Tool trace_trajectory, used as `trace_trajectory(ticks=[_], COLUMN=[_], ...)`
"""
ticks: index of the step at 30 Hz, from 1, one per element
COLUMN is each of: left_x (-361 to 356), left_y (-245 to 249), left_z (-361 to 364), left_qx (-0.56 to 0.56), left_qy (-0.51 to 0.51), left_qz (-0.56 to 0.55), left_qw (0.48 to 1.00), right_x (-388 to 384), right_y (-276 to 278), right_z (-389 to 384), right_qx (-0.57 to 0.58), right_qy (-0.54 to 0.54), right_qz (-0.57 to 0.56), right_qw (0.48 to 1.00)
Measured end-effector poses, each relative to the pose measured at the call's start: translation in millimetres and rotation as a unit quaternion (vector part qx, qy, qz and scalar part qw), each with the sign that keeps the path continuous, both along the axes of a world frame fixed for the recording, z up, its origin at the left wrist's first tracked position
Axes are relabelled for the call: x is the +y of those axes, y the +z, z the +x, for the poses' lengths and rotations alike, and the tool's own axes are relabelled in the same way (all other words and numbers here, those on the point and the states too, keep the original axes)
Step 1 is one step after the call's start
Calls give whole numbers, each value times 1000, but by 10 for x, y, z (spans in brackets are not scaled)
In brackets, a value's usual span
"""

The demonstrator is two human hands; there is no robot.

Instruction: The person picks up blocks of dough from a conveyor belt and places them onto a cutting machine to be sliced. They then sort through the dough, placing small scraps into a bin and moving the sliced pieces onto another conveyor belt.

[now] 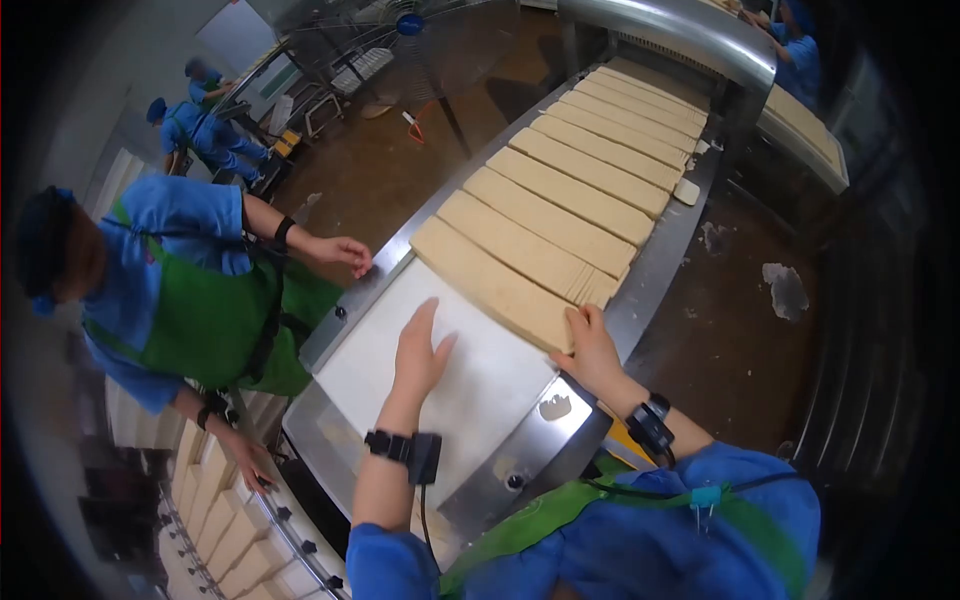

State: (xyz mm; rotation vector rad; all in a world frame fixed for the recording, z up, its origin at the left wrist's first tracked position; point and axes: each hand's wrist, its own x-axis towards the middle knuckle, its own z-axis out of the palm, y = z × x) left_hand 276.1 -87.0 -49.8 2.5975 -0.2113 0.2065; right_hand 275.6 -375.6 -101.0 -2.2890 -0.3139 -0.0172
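Observation:
A row of long pale dough strips (540, 215) lies crosswise on the conveyor. My right hand (592, 352) is at the right end of the nearest dough strip (495, 290), thumb on the near side and fingers on the far side, closed round that end. Over the bare white belt (450, 350), in front of the same strip, my left hand (420, 352) is open and holds nothing. Its thumb stands apart from its fingers. Both of my wrists wear black strapped devices.
A co-worker in a green apron (210, 320) stands at the left, one hand near the conveyor's edge. Below, a second conveyor (270, 520) carries more strips. A metal machine housing (680, 35) spans the far end. Other people work in the background, beside a fan (408, 25).

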Motion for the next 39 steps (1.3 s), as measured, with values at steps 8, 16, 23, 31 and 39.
trace_trajectory(ticks=[8,16,23,31,39], left_x=[341,759,1247,1001,648], left_y=[-427,-331,-232,-466,-340], left_z=[2029,1312,-1060,-1383,-1239], left_qx=[89,71,145,-94,30], left_qy=[100,173,367,459,463], left_qz=[21,37,-413,0,-99], left_qw=[991,982,821,883,880], right_x=[42,132,156,217,306], right_y=[146,219,253,420,-160], right_z=[116,270,615,607,638], right_qx=[-23,-22,32,91,68], right_qy=[20,78,313,294,315], right_qz=[-82,-79,-29,-92,-16], right_qw=[996,994,949,947,946])
